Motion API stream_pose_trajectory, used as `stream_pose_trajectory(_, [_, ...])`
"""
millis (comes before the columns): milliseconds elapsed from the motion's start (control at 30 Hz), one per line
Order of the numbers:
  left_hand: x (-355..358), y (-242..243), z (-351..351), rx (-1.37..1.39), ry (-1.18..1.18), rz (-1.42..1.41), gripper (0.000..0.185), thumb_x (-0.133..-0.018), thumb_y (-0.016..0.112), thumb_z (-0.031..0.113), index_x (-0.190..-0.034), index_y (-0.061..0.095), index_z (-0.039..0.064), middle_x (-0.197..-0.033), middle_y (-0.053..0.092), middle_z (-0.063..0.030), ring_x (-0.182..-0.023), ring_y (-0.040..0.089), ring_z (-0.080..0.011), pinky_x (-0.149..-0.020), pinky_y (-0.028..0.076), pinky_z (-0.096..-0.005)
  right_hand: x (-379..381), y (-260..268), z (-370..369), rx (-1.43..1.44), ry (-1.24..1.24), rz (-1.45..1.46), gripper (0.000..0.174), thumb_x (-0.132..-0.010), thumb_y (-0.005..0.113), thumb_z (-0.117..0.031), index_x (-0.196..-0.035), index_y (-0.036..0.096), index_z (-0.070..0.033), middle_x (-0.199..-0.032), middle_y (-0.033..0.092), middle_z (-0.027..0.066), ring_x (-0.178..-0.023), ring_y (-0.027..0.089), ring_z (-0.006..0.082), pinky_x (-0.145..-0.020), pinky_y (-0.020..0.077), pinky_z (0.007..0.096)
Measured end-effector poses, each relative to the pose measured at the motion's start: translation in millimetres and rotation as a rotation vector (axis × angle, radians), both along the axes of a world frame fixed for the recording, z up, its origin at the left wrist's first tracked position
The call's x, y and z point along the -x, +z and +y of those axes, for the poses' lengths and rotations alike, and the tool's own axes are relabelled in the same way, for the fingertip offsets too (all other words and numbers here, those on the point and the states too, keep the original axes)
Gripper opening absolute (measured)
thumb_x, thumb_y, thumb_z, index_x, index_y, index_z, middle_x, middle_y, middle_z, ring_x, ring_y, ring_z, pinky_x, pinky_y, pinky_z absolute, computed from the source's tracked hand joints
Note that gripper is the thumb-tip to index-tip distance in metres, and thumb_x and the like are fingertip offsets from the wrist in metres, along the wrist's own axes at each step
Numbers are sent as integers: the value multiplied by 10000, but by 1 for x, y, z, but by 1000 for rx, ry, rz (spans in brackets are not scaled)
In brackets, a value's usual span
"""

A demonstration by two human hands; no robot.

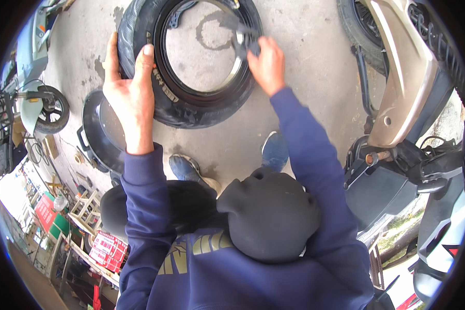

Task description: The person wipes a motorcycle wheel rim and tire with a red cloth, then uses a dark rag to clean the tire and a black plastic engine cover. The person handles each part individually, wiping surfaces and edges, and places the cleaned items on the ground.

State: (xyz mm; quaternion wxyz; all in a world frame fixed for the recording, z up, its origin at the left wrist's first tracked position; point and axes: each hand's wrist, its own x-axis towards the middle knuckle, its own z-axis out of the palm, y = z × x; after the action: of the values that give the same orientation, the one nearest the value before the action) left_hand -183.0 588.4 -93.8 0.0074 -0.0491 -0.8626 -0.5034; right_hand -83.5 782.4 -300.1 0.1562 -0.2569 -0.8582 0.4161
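Note:
A black rubber tyre (pixel 205 116) is before me above the concrete floor, its side wall bearing writing. My left hand (pixel 130 89) grips its left side, the thumb on the side wall and the fingers around the tread. At the tyre's right inner edge, my right hand (pixel 269 64) holds a dark tool or part (pixel 246 44), blurred and too unclear to name. Through the tyre's opening, a dark blue object (pixel 174 19) and a ring-shaped wet mark show on the floor.
A black basin (pixel 95 128) with a handle sits left of my knees. To the right stands a scooter with a beige body panel (pixel 403 77). A small wheel (pixel 52 110) of another vehicle is at the left, with a red-and-white box (pixel 108 252) lower down.

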Motion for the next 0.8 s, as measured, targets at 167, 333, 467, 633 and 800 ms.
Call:
stream_pose_trajectory(167, [-12,-2,7,11,-99,129,704,-908,861,154,-1509,540,-22,-1222,720,-131,-1052,665,-139,-1045,499,-320,44,6,26,-132,-78,117,243,-815,805,-127,-977,663,-14,-927,665,212,-892,663,470,-769,532,541])
stream_pose_trajectory(333, [-3,0,6,-101,-40,88,686,-936,839,217,-1501,538,-32,-1007,766,-82,-862,685,-100,-847,556,-262,74,12,32,-144,-18,137,240,-832,799,-186,-958,700,-8,-897,720,241,-912,700,466,-790,570,525])
stream_pose_trajectory(467, [-9,-11,-14,-42,32,-15,698,-952,818,184,-1533,492,-23,-1032,744,-75,-869,680,-98,-848,546,-252,-19,27,-5,271,108,-159,269,-804,815,-207,-975,723,-21,-896,723,265,-955,727,436,-848,579,500])
stream_pose_trajectory(633, [-27,-8,-9,-129,-41,41,697,-956,806,133,-1549,472,-17,-1035,745,-70,-866,670,-104,-894,541,-257,21,11,21,-246,100,105,267,-774,814,-96,-999,671,-83,-965,670,141,-927,690,408,-780,570,512])
stream_pose_trajectory(800, [-13,-10,-14,-115,-37,7,687,-944,823,187,-1518,513,-30,-1149,734,-116,-967,675,-104,-944,529,-265,-9,7,6,-395,357,-122,236,-791,796,-73,-1005,705,-115,-1003,686,96,-922,700,374,-757,596,473])
